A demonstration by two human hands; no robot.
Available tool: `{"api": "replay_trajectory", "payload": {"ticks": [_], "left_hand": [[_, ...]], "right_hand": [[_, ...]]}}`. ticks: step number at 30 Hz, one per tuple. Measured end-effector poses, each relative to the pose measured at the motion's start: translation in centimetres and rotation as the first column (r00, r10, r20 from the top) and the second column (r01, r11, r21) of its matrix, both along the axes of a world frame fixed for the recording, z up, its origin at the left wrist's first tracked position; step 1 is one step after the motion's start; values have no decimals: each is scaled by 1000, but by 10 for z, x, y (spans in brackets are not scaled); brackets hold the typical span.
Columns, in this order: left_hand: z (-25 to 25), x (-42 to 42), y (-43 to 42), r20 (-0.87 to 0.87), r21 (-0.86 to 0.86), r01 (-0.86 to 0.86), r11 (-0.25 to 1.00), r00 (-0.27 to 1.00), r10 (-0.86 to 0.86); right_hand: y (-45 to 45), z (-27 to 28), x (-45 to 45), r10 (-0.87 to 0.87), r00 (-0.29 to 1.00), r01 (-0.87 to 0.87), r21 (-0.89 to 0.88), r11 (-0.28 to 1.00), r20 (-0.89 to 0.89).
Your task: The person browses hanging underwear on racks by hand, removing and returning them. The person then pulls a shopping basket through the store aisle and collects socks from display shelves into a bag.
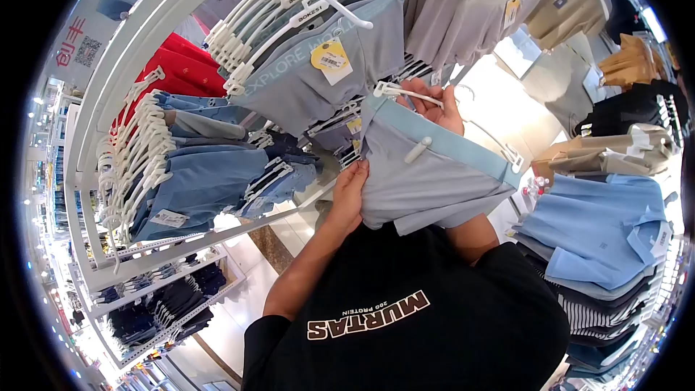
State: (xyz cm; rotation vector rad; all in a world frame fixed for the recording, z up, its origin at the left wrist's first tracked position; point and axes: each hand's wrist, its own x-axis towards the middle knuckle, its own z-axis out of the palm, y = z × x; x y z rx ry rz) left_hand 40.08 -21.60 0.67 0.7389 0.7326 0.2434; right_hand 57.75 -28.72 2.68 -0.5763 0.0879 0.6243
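Observation:
A pair of grey boxer briefs (pixel 434 181) with a light-blue waistband hangs, tilted, from a white clip hanger (pixel 494 137) in front of my chest. A white pin-like security tag (pixel 418 150) sits on the front just below the waistband. My left hand (pixel 352 190) pinches the left edge of the fabric. Behind the waistband, my right hand (pixel 438 107) has its fingers curled at the hanger's middle; part of that hand is hidden by the briefs. Just beyond them hang similar grey-blue briefs (pixel 297 87) with a yellow price tag (pixel 331 60).
A white metal rack (pixel 90 210) on the left carries blue garments (pixel 210 181) and red ones (pixel 177 69). More grey briefs (pixel 463 22) hang at the top. Blue polo shirts (pixel 601 228) hang at the right. Folded dark clothes (pixel 174 297) fill a low shelf.

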Motion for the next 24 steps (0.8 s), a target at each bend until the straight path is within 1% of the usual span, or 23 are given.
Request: {"api": "replay_trajectory", "payload": {"ticks": [2, 5, 6, 9, 10, 11, 12, 14, 16, 19, 22, 24], "left_hand": [[-40, -10, 6, 15, 129, 29, 991, 999, -32], [-47, -12, 9, 10, 313, 28, 949, 999, -33], [-55, -13, 12, 42, 361, 15, 932, 999, -32], [-40, -12, 24, -10, 595, -3, 804, 1000, 11], [-37, -10, 35, -20, 692, -48, 720, 996, 86], [-32, -10, 48, 17, 765, -136, 629, 981, 192], [-17, -8, 62, 63, 824, -212, 526, 956, 288], [-3, -8, 98, 177, 887, -338, 313, 877, 446], [27, -4, 117, 311, 887, -428, 173, 831, 462], [45, 3, 131, 389, 876, -469, 110, 823, 415], [67, 6, 134, 395, 803, -476, 359, 876, 278], [77, 4, 130, 299, 860, -373, 348, 921, 249]], "right_hand": [[-2, -4, 0, 47, 998, -47, -15, 999, 50], [0, -6, -5, 12, 999, -10, -43, 999, 39], [-1, -6, -6, 10, 999, -7, -63, 998, 47], [-1, 0, -13, -44, 997, 50, -84, 995, 69], [-2, 10, -19, -61, 993, 69, -74, 995, 100], [-1, 12, -22, -67, 989, 83, -119, 989, 132], [-2, 14, -23, -75, 983, 103, -166, 981, 165], [-7, 12, -24, -76, 964, 141, -245, 959, 256], [-8, 1, -23, -56, 927, 174, -292, 940, 371], [-11, -8, -21, 10, 855, 215, -373, 903, 518], [-12, -2, -22, 40, 817, 226, -383, 896, 575], [-12, 6, -24, 40, 805, 245, -394, 886, 592]]}}
